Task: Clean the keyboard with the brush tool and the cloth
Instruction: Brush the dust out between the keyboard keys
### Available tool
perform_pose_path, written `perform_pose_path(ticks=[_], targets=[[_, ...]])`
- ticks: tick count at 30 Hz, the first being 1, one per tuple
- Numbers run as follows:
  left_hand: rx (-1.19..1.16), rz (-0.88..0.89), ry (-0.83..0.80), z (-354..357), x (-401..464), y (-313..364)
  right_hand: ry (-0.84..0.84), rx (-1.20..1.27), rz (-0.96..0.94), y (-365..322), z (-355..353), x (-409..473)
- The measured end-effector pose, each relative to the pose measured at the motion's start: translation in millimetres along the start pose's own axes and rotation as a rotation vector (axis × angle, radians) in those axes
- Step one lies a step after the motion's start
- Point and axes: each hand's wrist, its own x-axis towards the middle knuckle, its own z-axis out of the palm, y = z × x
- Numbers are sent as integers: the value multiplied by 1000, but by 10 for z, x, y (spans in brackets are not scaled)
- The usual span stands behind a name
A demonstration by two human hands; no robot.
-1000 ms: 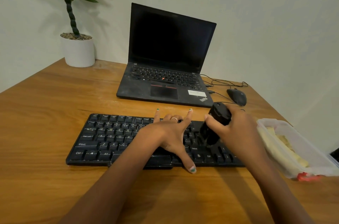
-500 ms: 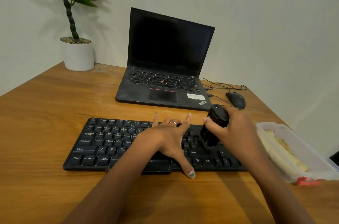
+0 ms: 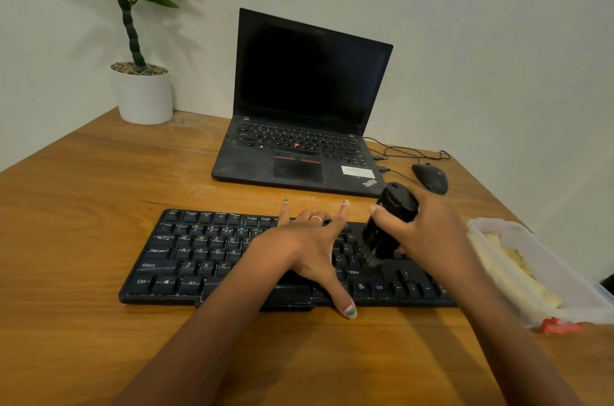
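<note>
A black keyboard point(image 3: 199, 256) lies on the wooden desk point(image 3: 83, 206) in front of me. My left hand point(image 3: 305, 246) rests flat on its middle keys, fingers spread and straight, thumb reaching over the front edge. My right hand point(image 3: 428, 229) grips a black brush tool point(image 3: 387, 223), tilted, with its bristles touching the keys on the keyboard's right part. A pale yellow cloth point(image 3: 518, 269) lies inside a clear plastic container point(image 3: 564, 282) at the right.
An open black laptop point(image 3: 299, 126) stands behind the keyboard. A black mouse point(image 3: 430, 178) with its cable lies to the laptop's right. A potted plant point(image 3: 143, 93) stands at the back left. The desk's right edge runs close by the container.
The view has tilted so the keyboard sits lower in frame. My right hand keeps the brush on the right keys, shifting it slightly. The left hand stays pressed on the keyboard.
</note>
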Motion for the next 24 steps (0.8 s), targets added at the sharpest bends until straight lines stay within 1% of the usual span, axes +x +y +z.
perform_pose_path(ticks=[1,4,6,8,9,11,12,15,16,19,20,23,24], targets=[[0,1,1,2,0,1,5,7,3,6,1,1],[-3,0,1,0,-3,-3,-86,127,28,-9,-2,-15],[-5,-1,1,-1,-3,-2,-46,127,46,17,2,10],[-2,0,3,2,0,0,8,36,24,23,9,27],[-1,0,4,4,1,2,-15,36,8,9,13,24],[1,-6,3,2,-2,-2,-117,109,-9,-45,21,21],[-1,-7,2,0,-4,-3,-129,125,-4,-55,25,26],[-2,-3,1,-1,-8,2,5,28,15,-7,43,86],[1,-3,1,-1,-12,5,10,27,8,3,48,94],[2,-6,-1,-7,-18,7,-132,144,12,-53,50,79],[-1,-5,0,-9,-16,7,-134,147,20,-56,50,87],[-6,-6,2,-12,-23,7,-1,9,0,-28,54,115],[-7,-11,4,-18,-31,4,-4,19,-19,-31,58,113]])
